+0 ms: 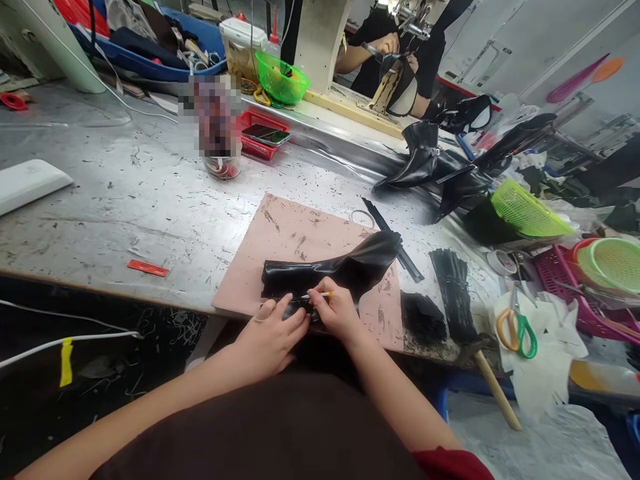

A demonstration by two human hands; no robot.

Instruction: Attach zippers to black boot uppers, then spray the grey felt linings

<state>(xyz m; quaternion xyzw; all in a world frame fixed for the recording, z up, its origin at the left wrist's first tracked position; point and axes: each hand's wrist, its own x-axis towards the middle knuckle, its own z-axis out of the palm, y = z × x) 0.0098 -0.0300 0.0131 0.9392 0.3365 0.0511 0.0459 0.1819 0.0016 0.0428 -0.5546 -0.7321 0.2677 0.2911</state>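
Observation:
A black leather boot upper [325,270] lies flat across a pinkish-brown board [295,220] at the bench's front edge. My left hand [273,337] rests on the upper's near edge, its fingers stretched out and pressing the leather, with the thumb lower down. Pinched in my right hand [337,313] is a thin pen-like stick [320,294] with a yellow end. Its tip points left, at the leather edge between my two hands. My fingers partly cover the strip of leather under them.
Right of the board lie black leather pieces [423,319], a bundle of black strips [453,293], a hammer [497,390] and scissors [517,330]. Finished-looking black boots [417,157] stand behind. Across the bench, a co-worker's hand [387,43] is at a sewing machine [315,47].

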